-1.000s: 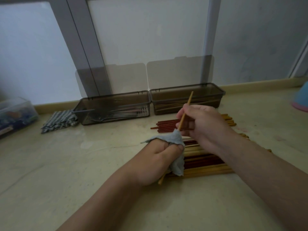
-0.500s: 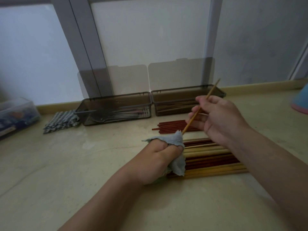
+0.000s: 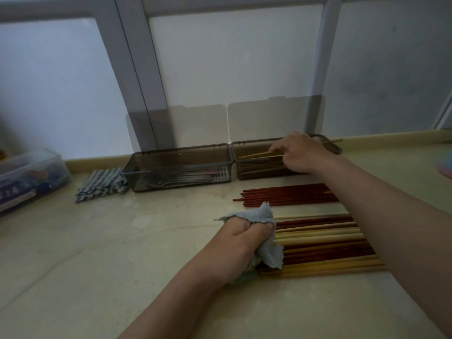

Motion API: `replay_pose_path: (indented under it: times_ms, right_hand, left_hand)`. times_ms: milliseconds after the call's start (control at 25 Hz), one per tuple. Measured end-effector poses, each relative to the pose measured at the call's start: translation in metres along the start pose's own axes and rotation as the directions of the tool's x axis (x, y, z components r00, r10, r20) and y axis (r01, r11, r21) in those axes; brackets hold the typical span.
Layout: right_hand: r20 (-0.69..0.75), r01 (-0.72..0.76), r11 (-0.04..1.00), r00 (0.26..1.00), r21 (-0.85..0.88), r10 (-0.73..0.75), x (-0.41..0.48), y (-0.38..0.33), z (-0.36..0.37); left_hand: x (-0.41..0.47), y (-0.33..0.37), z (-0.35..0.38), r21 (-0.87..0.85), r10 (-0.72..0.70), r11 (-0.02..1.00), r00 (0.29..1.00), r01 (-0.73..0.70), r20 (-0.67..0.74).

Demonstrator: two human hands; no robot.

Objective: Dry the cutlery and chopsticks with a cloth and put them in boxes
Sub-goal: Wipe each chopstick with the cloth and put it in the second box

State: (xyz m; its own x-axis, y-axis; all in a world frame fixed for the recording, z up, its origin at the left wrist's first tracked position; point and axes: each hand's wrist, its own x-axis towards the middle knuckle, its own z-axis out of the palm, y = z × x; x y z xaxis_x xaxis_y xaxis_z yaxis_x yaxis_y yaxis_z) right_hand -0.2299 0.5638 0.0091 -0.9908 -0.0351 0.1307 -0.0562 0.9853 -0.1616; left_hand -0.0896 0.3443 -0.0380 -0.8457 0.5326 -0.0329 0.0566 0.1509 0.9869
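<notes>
My right hand (image 3: 302, 152) holds a light wooden chopstick (image 3: 256, 154) level over the right smoky box (image 3: 247, 145), which has chopsticks lying in it. My left hand (image 3: 242, 243) grips a crumpled pale blue cloth (image 3: 263, 216) on the counter, beside the pile. A row of mixed light and dark chopsticks (image 3: 322, 245) lies to the right of that hand. Behind it lies a bundle of dark red chopsticks (image 3: 286, 198). The left smoky box (image 3: 178, 152) contains metal cutlery.
Both box lids stand open against the window glass. A folded checked cloth (image 3: 101, 183) lies left of the cutlery box. A clear plastic container (image 3: 29, 177) sits at the far left. A pink and blue object (image 3: 446, 166) shows at the right edge.
My right hand pulled the light chopstick out of the cloth and carried it back over the right box, now level. My left hand stayed put with the cloth.
</notes>
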Motion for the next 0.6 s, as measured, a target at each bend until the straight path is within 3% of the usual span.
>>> replay_pose_path:
  times_ms: [120,240,320,440,520,600]
  right_hand:
    - [0.061,0.021,0.989,0.998,0.143,-0.030,0.006,0.005,0.009]
    - [-0.199,0.034,0.958,0.980,0.286,0.025,-0.018,0.009,0.001]
    - [-0.306,0.079,0.881,0.949,0.466,0.077,-0.054,0.004,-0.001]
    - [-0.264,0.117,0.764,0.962,0.634,0.072,-0.119,-0.007,-0.004]
    - [-0.239,0.082,0.778,0.967,0.623,0.090,-0.153,-0.004,0.000]
    - [-0.233,0.020,0.792,0.960,0.610,0.155,-0.176,0.006,0.004]
  left_hand:
    - [0.004,-0.006,-0.004,-0.034,-0.019,0.999,1.000,0.018,-0.010]
    - [0.003,-0.009,-0.008,-0.073,-0.035,0.997,0.999,0.032,-0.040]
    - [0.000,-0.007,-0.010,-0.155,-0.039,0.987,0.999,0.032,-0.037]
    - [-0.006,0.009,-0.011,-0.184,0.011,0.983,0.999,-0.020,-0.051]
    - [-0.012,0.021,-0.011,-0.133,0.121,0.982,0.988,-0.134,-0.101]
    - [-0.015,0.034,-0.014,-0.207,0.182,0.955,0.972,-0.211,-0.147]
